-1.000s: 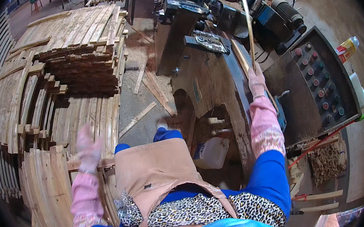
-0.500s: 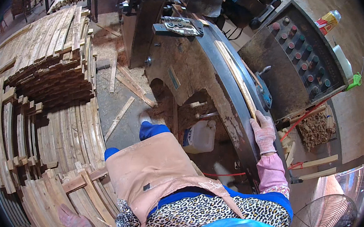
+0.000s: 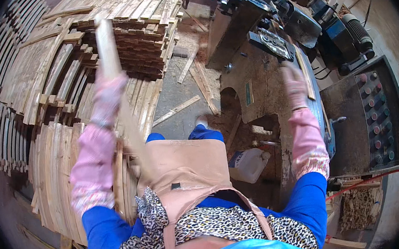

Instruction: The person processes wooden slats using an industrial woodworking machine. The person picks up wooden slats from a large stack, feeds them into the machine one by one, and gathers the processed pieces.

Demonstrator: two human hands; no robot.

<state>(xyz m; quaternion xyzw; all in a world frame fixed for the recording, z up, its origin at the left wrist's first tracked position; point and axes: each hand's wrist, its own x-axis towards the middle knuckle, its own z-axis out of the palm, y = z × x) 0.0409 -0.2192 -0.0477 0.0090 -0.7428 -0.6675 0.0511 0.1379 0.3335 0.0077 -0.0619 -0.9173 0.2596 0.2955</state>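
My gloved left hand (image 3: 110, 94) is raised in front of the wood stacks, closed around a long wooden strip (image 3: 107, 49). That strip is smeared by motion; one end sticks up past my fingers and the other runs down toward my lap. My gloved right hand (image 3: 294, 84) is over the machine's metal table (image 3: 275, 93), beside another narrow wooden strip (image 3: 305, 73) lying lengthwise along the table's edge. Blur hides its fingers, so I cannot tell whether they grip that strip. Just beyond this hand sits a metal guide block (image 3: 271, 43).
Stacked wooden strips (image 3: 53, 172) fill the left side, close by my left arm. A control panel with buttons (image 3: 359, 114) stands on the right. A pale plastic jug (image 3: 249, 165) is under the machine. Loose offcuts (image 3: 176, 110) lie on the floor between stacks and machine.
My left hand has come up from the near stack and now holds a strip. My right hand has moved forward along the table, and the strip there is farther forward. The view has shifted left.
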